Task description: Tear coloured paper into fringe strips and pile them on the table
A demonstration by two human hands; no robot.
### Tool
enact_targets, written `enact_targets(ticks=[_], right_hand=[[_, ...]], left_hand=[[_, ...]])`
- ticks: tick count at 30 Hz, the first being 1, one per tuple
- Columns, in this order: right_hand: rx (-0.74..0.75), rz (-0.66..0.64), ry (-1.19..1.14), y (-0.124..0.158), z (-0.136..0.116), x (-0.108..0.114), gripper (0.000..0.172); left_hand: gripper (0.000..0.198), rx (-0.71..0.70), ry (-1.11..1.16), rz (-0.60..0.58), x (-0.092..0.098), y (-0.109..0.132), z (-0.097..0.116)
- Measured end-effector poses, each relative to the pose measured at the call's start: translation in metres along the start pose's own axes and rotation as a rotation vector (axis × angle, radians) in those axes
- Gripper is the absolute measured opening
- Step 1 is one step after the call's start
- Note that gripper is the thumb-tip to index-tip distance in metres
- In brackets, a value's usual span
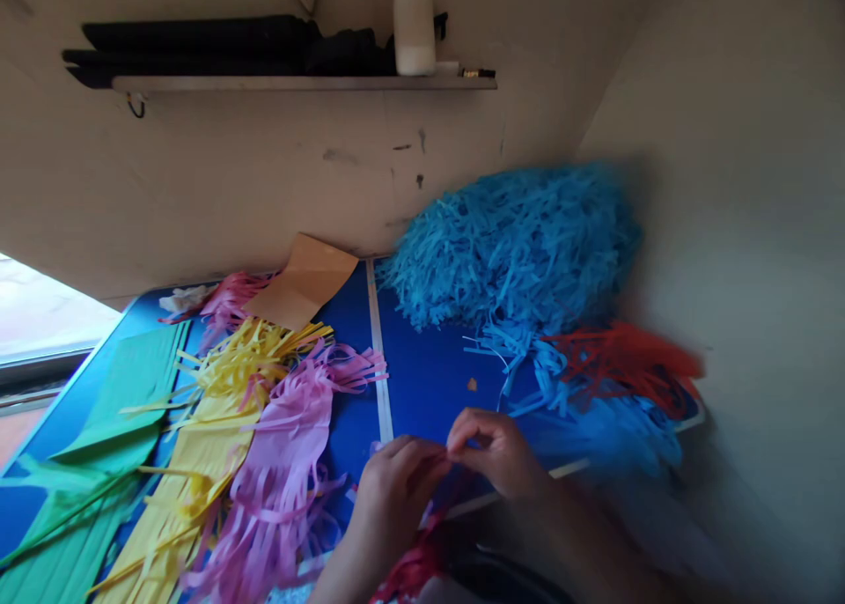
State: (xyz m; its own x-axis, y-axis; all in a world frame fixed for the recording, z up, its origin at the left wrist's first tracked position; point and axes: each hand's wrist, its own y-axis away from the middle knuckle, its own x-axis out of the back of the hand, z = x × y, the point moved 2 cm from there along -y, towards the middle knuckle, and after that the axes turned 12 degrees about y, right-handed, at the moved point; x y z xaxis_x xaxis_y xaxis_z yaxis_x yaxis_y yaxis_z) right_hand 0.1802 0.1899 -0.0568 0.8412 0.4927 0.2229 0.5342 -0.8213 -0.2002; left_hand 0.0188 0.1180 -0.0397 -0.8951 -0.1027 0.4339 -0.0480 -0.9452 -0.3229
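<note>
My left hand (400,476) and my right hand (492,450) meet fingertip to fingertip above the front of the blue table. Both are closed in a pinch, and whatever lies between the fingers is too small or hidden to make out. Below them hangs red fringed paper (413,569), partly covered by my hands and wrists. Just left of my left hand lies a pink-purple fringed paper strip (297,423). Beyond my right hand is a loose tangle of blue paper strips (547,366).
Yellow (217,428) and green fringed paper (125,393) cover the table's left side. Brown card (307,278) lies at the back. A big blue fringed bundle (521,234) rests against the wall, with red strips (620,366) nearby. A shelf (297,84) holds a white bottle (415,27).
</note>
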Motion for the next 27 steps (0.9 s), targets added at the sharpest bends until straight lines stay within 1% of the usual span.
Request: enact_targets(ticks=[3,5,6,8,11,15,20,23,25,27], right_hand=[[-0.047,0.02,-0.037,0.003,0.0,0.002,0.014],[-0.058,0.064,-0.004,0.005,0.0,0.004,0.011],[-0.05,0.081,0.029,0.007,-0.001,0.004,0.01],[-0.01,0.094,0.101,0.01,-0.003,0.004,0.008],[0.05,0.1,0.164,0.012,-0.007,0.001,0.005],[0.114,0.127,0.228,0.013,-0.009,0.0,0.004],[0.171,0.16,0.284,0.016,-0.012,-0.006,0.008],[0.212,0.128,0.309,0.017,-0.012,-0.011,0.008],[0.227,0.095,0.341,0.009,-0.007,-0.006,0.005],[0.182,0.104,0.459,-0.009,0.005,0.01,0.002]], left_hand=[[0.01,0.035,0.011,-0.011,0.0,0.0,-0.001],[0.005,0.023,-0.008,0.034,0.002,0.001,-0.001],[0.003,-0.01,-0.02,0.068,0.003,0.002,0.0],[0.007,-0.122,-0.034,0.136,0.003,0.003,0.002],[0.013,-0.253,-0.056,0.167,0.001,0.002,0.004],[0.014,-0.28,-0.071,0.177,-0.002,0.0,0.004],[0.011,-0.245,-0.057,0.181,-0.008,-0.001,-0.002],[0.006,-0.124,-0.052,0.193,-0.012,0.001,-0.01],[0.008,-0.015,-0.036,0.186,-0.013,0.003,-0.016],[0.011,0.05,-0.002,0.18,-0.011,0.005,-0.019]])
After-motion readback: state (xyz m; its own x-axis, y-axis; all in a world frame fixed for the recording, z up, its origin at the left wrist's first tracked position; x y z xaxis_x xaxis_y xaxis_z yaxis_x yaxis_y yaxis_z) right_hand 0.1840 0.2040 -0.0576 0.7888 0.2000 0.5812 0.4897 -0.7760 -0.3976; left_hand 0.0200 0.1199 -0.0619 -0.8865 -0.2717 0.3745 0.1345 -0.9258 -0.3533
